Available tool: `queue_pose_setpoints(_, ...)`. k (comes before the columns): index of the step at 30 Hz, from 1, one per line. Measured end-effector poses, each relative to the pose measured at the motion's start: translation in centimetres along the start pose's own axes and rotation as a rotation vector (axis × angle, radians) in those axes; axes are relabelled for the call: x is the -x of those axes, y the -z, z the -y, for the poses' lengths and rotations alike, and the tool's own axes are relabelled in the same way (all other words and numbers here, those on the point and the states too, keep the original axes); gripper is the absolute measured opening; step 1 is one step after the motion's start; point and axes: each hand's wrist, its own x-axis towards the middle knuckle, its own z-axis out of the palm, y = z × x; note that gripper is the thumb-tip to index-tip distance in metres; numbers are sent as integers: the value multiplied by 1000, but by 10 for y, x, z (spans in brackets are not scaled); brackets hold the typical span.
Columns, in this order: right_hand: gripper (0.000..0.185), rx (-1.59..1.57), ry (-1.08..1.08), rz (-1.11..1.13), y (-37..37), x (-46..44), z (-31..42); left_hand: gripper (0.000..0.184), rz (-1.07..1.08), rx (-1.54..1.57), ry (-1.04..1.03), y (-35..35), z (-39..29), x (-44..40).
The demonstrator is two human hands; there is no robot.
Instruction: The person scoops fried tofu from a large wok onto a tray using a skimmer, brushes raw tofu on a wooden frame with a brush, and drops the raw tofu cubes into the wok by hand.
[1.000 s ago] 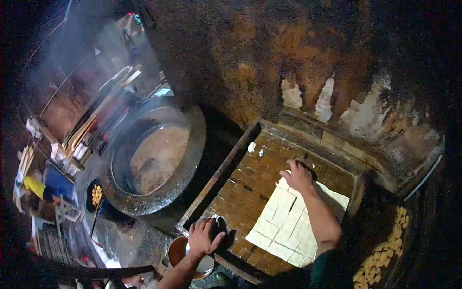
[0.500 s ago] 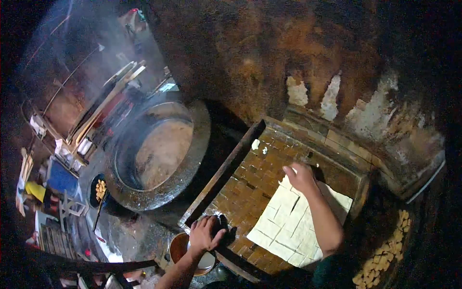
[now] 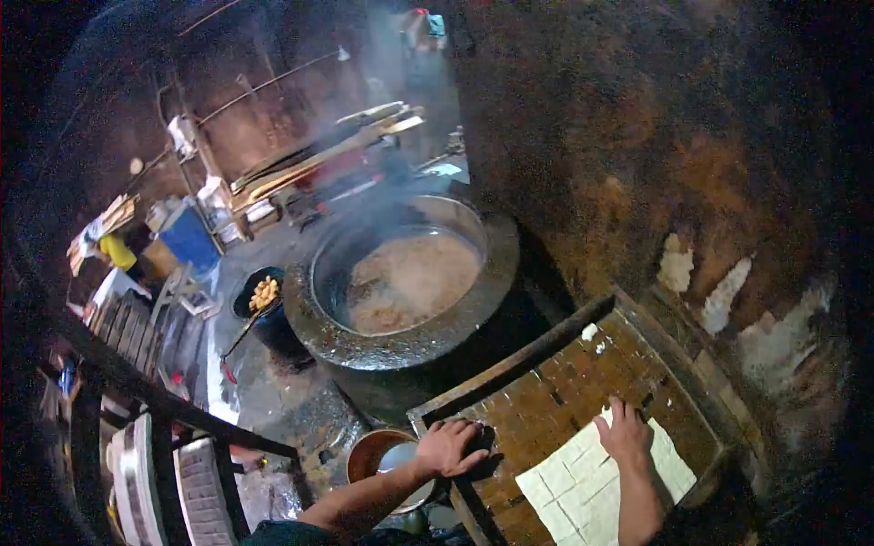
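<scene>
Two bare hands work at a low wooden tray [image 3: 516,358] whose base is woven. On that base, toward the near right corner, lies the white sheet [image 3: 566,480], cut by dark lines into rough blocks, its lower part running out of view. The right hand [image 3: 628,435] is over the sheet's far edge, with the forearm crossing above it; the thumb points left, apart from the fingers, but I cannot tell whether the fingertips pinch the sheet or only rest on it. The left hand [image 3: 452,448] lies on the tray's near left corner, well apart from the sheet, thumb and fingers spread apart and clamped on nothing that shows. White scraps [image 3: 590,332] sit near the tray's far end.

Just below the left hand is a brown bowl [image 3: 361,452], partly covered by the forearm. Beyond the tray stands a large round vat [image 3: 391,350], holding brownish liquid [image 3: 414,271], with steam rising. A dark bucket [image 3: 280,337] beside the vat has golden pieces [image 3: 264,293] at its top. Farther left, near a blue box [image 3: 189,238], part of another person shows in a yellow top [image 3: 116,249]
</scene>
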Motion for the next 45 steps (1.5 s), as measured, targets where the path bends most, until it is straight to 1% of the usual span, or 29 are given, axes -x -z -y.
queue_pose_setpoints(1,53,-19,36,9,3,-2,-1,67,-5,-7,-19,-2,1,2)
queue_pose_setpoints(3,41,-396,44,-13,10,-11,-10,67,-2,-3,-8,1,1,1)
queue_pose_setpoints(5,42,-573,-143,159,21,-12,-6,67,56,1,33,3,0,3)
queue_pose_setpoints(7,46,-220,-38,141,-5,3,-3,66,-17,8,4,-2,3,4)
queue_pose_setpoints(8,51,-171,-74,192,-12,12,4,65,9,0,3,0,3,4)
queue_pose_setpoints(9,56,-122,-63,150,-11,17,12,64,31,-8,1,2,3,4)
queue_pose_setpoints(11,58,-328,-248,351,23,19,40,67,57,37,19,6,4,1)
queue_pose_setpoints(14,57,-204,-316,457,45,21,55,69,130,85,33,8,3,1)
queue_pose_setpoints(15,57,-196,-307,454,39,24,54,69,163,79,39,9,3,0)
queue_pose_setpoints(17,53,-46,-47,105,15,37,47,69,136,75,40,9,3,2)
queue_pose_setpoints(18,55,28,86,-6,11,39,47,69,118,67,34,10,3,3)
queue_pose_setpoints(19,55,32,94,-2,11,31,44,69,115,73,41,10,3,3)
queue_pose_setpoints(21,55,-217,-97,276,14,10,28,70,127,90,28,7,5,3)
queue_pose_setpoints(22,45,-414,-169,261,18,7,21,68,-14,50,-30,3,5,5)
queue_pose_setpoints(23,36,-615,-237,238,21,-2,15,68,-23,46,-23,2,6,6)
queue_pose_setpoints(25,30,-917,-149,280,27,-6,10,68,72,45,5,8,4,5)
queue_pose_setpoints(26,33,-696,-155,295,27,1,11,69,79,59,1,5,6,4)
queue_pose_setpoints(27,50,-577,-126,403,5,4,-1,69,78,61,5,6,5,4)
queue_pose_setpoints(29,64,-27,89,44,-49,35,1,68,88,70,24,10,2,5)
queue_pose_setpoints(31,71,-362,-249,272,-12,41,39,67,46,68,14,5,4,4)
queue_pose_setpoints(32,73,-253,-134,330,10,47,54,67,21,63,-1,4,5,6)
queue_pose_setpoints(35,77,-190,-186,402,45,59,95,68,3,65,6,6,2,9)
queue_pose_setpoints(36,74,-114,-136,258,31,65,93,68,-2,64,3,6,2,9)
queue_pose_setpoints(37,74,-112,-135,250,27,75,96,69,16,62,-2,5,3,8)
queue_pose_setpoints(39,71,154,147,-75,23,88,107,70,19,56,-6,7,2,8)
queue_pose_setpoints(41,66,148,179,-56,30,81,104,71,45,53,27,9,0,12)
queue_pose_setpoints(42,60,-61,88,89,23,66,84,69,-49,111,13,2,1,14)
queue_pose_setpoints(43,53,-269,-4,237,14,49,61,69,-52,108,18,6,1,16)
queue_pose_setpoints(45,38,-931,-360,207,-41,9,-7,68,-76,318,21,15,0,18)
